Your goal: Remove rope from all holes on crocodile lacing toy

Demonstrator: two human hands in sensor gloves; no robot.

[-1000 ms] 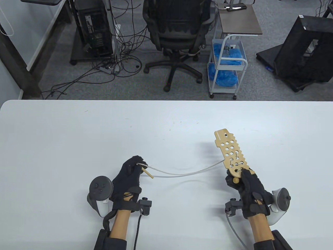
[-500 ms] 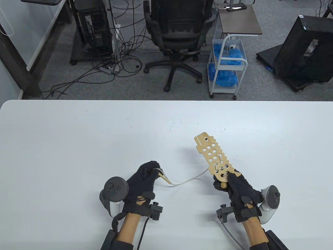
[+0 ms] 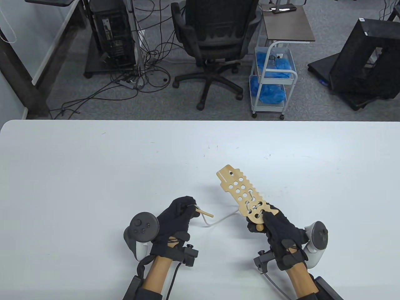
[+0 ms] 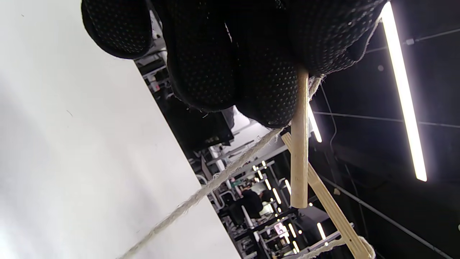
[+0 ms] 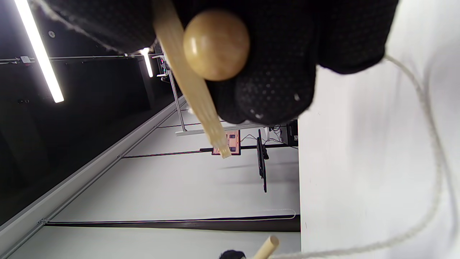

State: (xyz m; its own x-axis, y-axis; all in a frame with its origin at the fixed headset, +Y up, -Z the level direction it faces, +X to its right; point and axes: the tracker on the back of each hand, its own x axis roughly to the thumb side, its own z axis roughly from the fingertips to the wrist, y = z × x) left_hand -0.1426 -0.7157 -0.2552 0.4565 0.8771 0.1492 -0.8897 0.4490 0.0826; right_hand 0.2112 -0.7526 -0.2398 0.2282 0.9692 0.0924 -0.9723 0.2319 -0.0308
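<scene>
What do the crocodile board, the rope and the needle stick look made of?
Crocodile board: thin pale plywood or similar, matte, edge-on flat in the right wrist view. Rope: off-white twisted fibre, probably cotton, with fuzzy strands. Needle stick: plain unfinished wooden dowel, faint grain.

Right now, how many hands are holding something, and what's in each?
2. The left hand pinches the wooden needle at the rope's end; the right hand grips the crocodile board by its near end, by a round knob.

Open table (image 3: 93, 162) from nine through three o'clock of both hands. Between left hand (image 3: 175, 218) and right hand (image 3: 278, 229), slack rope (image 3: 218, 220) bars the gap; crocodile board (image 3: 242, 195) juts toward eleven o'clock.
</scene>
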